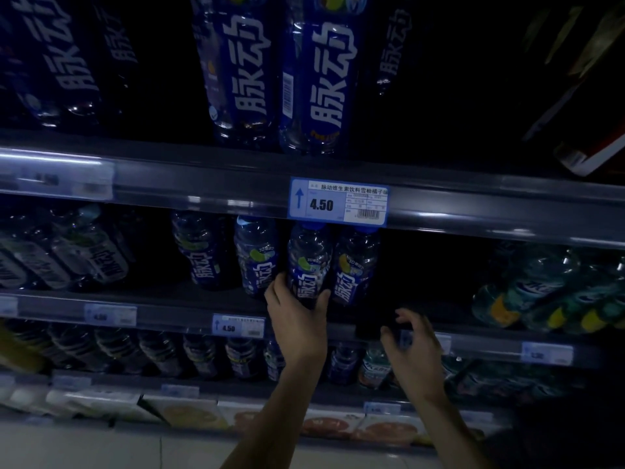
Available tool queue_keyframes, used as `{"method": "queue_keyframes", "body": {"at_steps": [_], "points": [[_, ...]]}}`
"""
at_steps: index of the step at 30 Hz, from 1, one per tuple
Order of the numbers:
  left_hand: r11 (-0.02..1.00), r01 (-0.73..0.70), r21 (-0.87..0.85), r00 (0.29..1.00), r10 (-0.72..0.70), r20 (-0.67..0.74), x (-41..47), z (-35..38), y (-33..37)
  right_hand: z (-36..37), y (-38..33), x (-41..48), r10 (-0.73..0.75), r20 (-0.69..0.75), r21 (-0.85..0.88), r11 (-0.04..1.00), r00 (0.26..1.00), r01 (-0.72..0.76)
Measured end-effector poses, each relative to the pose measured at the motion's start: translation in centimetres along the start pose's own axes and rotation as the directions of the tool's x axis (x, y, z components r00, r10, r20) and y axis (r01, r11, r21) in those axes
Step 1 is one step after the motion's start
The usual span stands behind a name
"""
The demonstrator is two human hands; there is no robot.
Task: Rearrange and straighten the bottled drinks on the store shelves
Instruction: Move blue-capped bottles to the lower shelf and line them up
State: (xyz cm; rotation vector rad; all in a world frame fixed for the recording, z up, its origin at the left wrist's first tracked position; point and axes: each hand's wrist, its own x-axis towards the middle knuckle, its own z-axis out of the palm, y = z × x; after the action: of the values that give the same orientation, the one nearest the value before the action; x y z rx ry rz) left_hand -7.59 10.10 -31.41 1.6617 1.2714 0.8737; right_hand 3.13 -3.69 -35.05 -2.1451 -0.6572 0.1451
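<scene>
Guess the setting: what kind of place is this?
Most likely a shop's drinks aisle, dimly lit: rows of blue-labelled bottled drinks, a 4.50 price tag on the shelf rail, and the left hand gripping one bottle.

Big white 脉动 down the blue wrap of the clear plastic bottle [307, 262] gripped in the left hand [297, 321], same on the tall blue-labelled bottles [318, 79] way above. Blue-and-white paper price tag [338, 202] just above that hand: 4.50, 脉动维生素饮料雪柚橘子. Smaller blue-edged tag [238, 326] just left of it: 4.50 too.
</scene>
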Motion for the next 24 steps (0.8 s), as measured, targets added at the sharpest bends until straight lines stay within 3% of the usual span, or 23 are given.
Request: {"method": "queue_keyframes", "body": {"at_steps": [3,6,9,12,18,24], "points": [[1.000,-0.017,0.016,1.000,0.017,-0.004,-0.8,-1.6,-1.0,0.0,-1.0,0.2,0.073,-0.015,0.143,0.987,0.997,-0.070],[0.980,-0.086,0.178,0.996,0.083,0.022,-0.9,-3.3,-3.0,0.3,-2.6,0.3,0.084,-0.022,0.247,0.966,0.996,-0.076],[0.885,-0.247,0.395,0.969,0.223,0.105,-0.7,-4.2,-5.2,1.5,-4.7,0.8,0.077,0.034,0.290,0.953,0.996,-0.084],[0.799,-0.303,0.519,0.953,0.258,0.159,-0.5,-4.3,-6.4,3.0,-6.2,1.6,0.084,0.052,0.303,0.948,0.995,-0.096],[0.700,-0.373,0.609,0.925,0.329,0.188,0.3,-4.5,-7.3,4.3,-8.4,2.4,0.127,-0.024,0.356,0.928,0.992,-0.110],[0.731,-0.342,0.591,0.938,0.305,0.166,1.1,-4.8,-6.4,4.7,-9.0,2.4,0.132,-0.067,0.402,0.911,0.989,-0.094]]}}
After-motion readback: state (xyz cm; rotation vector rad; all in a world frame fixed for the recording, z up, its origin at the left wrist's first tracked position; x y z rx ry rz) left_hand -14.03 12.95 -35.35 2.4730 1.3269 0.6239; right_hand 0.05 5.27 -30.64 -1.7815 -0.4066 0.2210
